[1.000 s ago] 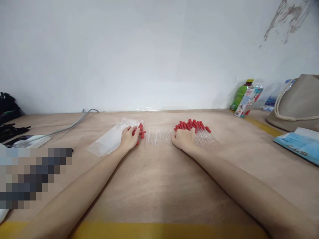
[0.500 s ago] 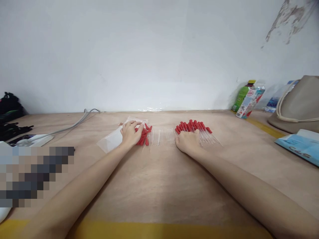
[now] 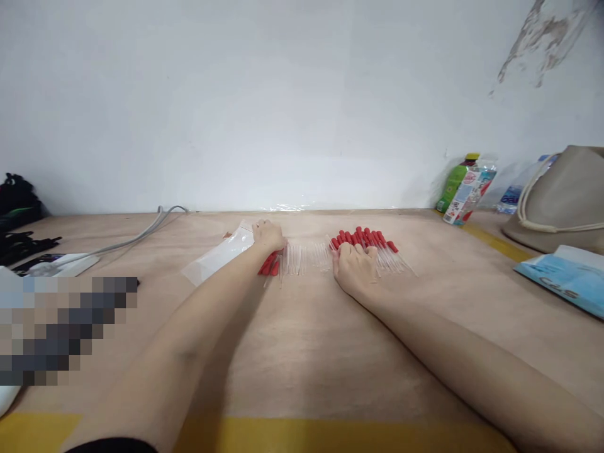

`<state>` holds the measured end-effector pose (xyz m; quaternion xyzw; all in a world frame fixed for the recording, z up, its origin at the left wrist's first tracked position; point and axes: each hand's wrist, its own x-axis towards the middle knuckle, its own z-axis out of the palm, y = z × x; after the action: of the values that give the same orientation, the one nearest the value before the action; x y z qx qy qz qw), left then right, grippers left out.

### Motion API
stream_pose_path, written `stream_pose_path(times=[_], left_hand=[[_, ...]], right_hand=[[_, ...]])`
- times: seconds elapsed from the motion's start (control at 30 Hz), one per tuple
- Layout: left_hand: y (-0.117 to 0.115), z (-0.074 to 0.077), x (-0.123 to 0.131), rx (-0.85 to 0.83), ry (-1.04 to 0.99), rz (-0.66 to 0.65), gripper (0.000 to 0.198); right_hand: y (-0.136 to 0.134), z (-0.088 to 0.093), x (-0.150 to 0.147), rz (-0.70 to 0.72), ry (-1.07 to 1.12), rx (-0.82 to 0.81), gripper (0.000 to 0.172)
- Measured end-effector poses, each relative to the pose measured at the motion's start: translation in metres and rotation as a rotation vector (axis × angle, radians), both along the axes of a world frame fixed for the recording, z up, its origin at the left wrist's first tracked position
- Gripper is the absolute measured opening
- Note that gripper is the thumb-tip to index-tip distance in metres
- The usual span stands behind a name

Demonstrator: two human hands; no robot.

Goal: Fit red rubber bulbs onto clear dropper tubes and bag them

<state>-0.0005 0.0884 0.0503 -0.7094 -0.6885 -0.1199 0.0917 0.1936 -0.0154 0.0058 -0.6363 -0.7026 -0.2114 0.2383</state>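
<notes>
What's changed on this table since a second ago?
The left hand has moved right and farther away; whether it grips anything is hidden. The clear bag has shifted slightly right. The right hand stays by the red-tipped sticks; the green bottle hasn't moved.

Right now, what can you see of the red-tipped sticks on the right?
The red-tipped sticks lie bunched on the wooden table. Their rounded red tips point toward the wall; thin, clear shafts, perhaps glass or plastic, fan toward the near edge. The right hand partly covers the bunch's left side; whether it grips any is unclear.
</notes>
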Motion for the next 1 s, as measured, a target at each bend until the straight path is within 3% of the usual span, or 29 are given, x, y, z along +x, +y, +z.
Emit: stream_pose_path(times=[0.17,0.27,0.37,0.47,0.53,0.6,0.77,1.0], left_hand=[[0.004,-0.006,0.007,0.029,-0.04,0.008,0.027],[0.0,0.0,0.011,0.067,-0.109,-0.012,0.021],[-0.015,0.011,0.011,0.122,-0.195,-0.083,0.023],[-0.043,0.016,0.003,0.159,-0.265,-0.243,0.024],[-0.067,0.012,-0.005,0.196,-0.406,-0.456,0.019],[-0.089,0.002,-0.013,0.18,-0.448,-0.582,0.014],[-0.122,-0.026,-0.018,0.218,-0.491,-0.652,0.016],[-0.122,-0.04,-0.015,0.271,-0.401,-0.773,0.016]], right_hand=[[0.001,-0.006,0.004,0.098,0.14,0.023,0.026],[0.0,-0.007,0.006,0.188,0.197,0.02,0.024],[-0.001,-0.008,0.008,0.273,0.245,0.005,0.023],[-0.003,-0.01,0.01,0.403,0.292,-0.037,0.022],[-0.005,-0.011,0.011,0.48,0.326,-0.03,0.021],[-0.007,-0.011,0.012,0.526,0.328,-0.002,0.025],[-0.018,-0.009,0.013,0.54,0.316,0.023,0.026],[-0.035,-0.006,0.009,0.646,0.295,0.089,0.016]])
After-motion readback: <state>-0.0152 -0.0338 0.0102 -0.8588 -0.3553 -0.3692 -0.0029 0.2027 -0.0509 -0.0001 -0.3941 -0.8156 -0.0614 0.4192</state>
